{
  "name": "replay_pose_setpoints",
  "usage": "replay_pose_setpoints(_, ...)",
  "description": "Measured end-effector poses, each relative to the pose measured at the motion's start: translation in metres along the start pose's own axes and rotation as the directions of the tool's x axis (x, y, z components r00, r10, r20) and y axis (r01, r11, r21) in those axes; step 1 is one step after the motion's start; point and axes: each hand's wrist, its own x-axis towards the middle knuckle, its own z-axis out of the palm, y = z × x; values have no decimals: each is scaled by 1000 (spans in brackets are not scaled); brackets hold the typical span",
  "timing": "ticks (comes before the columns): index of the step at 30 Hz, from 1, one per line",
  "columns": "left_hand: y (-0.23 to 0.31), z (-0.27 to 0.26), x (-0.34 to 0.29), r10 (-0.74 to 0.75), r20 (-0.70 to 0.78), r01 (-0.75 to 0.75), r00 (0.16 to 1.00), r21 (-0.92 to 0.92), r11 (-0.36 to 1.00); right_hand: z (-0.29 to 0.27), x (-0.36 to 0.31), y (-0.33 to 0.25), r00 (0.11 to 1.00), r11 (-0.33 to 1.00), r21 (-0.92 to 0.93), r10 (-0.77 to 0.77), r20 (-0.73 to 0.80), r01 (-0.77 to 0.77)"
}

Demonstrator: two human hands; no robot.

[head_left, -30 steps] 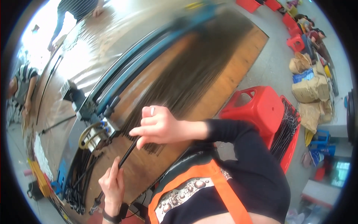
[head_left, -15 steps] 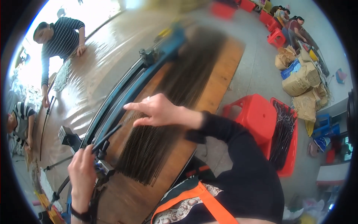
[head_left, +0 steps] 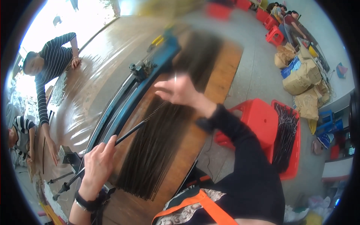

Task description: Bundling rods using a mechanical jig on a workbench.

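Note:
My left hand (head_left: pixel 99 163) is closed around a thin black rod (head_left: pixel 130 131) that slants up to the right over the bench. A dark coil spring (head_left: pixel 155 111) continues from the rod's upper end. The spring's far end runs up into my right hand (head_left: pixel 179 89), whose fingers are bent around it and partly blurred. Beneath lies a wide bundle of long dark coil springs (head_left: pixel 148 157) on a wooden board (head_left: pixel 221 82). Beside the bundle, a long blue metal rail fixture (head_left: pixel 129 98) runs away from me, carrying a metal clamp block (head_left: pixel 141 71).
To the right stand a red plastic stool (head_left: pixel 257 120) and a red crate (head_left: pixel 293 161) of black hooked rods. Brown paper sacks (head_left: pixel 303 80) lie by the wall. Across the plastic-covered table (head_left: pixel 93 71), a person in a striped top (head_left: pixel 56 56) reaches toward the left end.
My right hand has moved up and away along the springs, and my left hand has moved right with the rod. The co-worker's arm has shifted toward me.

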Motion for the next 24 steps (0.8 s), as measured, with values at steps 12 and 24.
replay_pose_setpoints(12, 3, 0, -12, -79, -30, 78, 996, -15, 997, 28, 19, -49, 980, 962, 193, -177, -94, 192)
replay_pose_setpoints(24, -27, -24, -97, -268, -296, 222, 917, -179, 958, 26, 9, -174, 973, 701, 686, 45, 227, -193)
